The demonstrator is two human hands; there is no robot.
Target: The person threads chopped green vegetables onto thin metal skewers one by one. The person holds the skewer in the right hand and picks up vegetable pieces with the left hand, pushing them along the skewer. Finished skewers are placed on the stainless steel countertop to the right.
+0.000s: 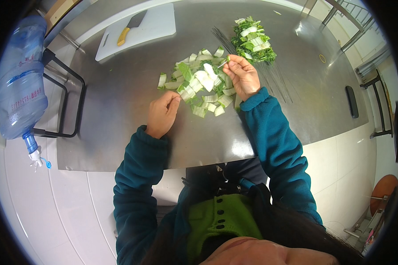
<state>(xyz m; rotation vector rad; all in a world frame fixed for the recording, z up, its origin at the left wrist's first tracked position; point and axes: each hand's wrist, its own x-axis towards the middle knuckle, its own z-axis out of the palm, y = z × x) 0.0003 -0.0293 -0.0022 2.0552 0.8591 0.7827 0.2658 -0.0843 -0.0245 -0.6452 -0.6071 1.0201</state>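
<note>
A thin metal skewer (222,64) slants between my hands, mostly hidden by white-stemmed leafy vegetable pieces (204,79) that appear threaded along it. My left hand (162,112) pinches at its lower-left end, where the pieces cover the metal. At the upper-right end, my right hand (241,74) holds a small green vegetable piece (228,59) between thumb and fingertips, by the skewer's tip. Beneath and around lies a loose heap of cut vegetable pieces (210,98). Beyond my right hand is a stack of loaded vegetable skewers (253,41), with bare metal ends (278,82) sticking out.
A yellow-handled knife (131,28) lies on a white cutting board (156,25) at the far left of the steel table (119,99). A black phone-like object (351,101) and rubber band (322,58) are at right. A large water bottle (21,79) stands beyond the left edge.
</note>
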